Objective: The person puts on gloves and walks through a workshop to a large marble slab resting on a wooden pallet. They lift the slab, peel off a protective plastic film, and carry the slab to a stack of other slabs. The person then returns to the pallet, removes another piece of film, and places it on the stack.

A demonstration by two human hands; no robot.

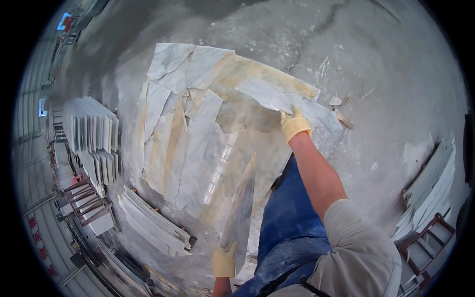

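Both of my hands wear pale yellow gloves. My left hand (225, 261), low in view, is closed on the near end of a long, pointed sliver of stone slab (239, 208), which is tilted up with its tip away from me. Reaching forward, my right hand (295, 124) grips the near edge of a white-grey marble piece (267, 94); some of its fingers are hidden. That piece overlaps a broad layer of broken marble slabs (198, 143), white and grey with tan bands, fitted roughly together on the floor.
Upright thin slabs (91, 123) stand stacked at left, beside a brown rack (89, 200). Nearer lie long stone strips (153, 222). More slabs (430, 183) lean at right by a brown frame (428, 242). Small stone chips (335, 100) litter the dusty concrete floor (386, 99).
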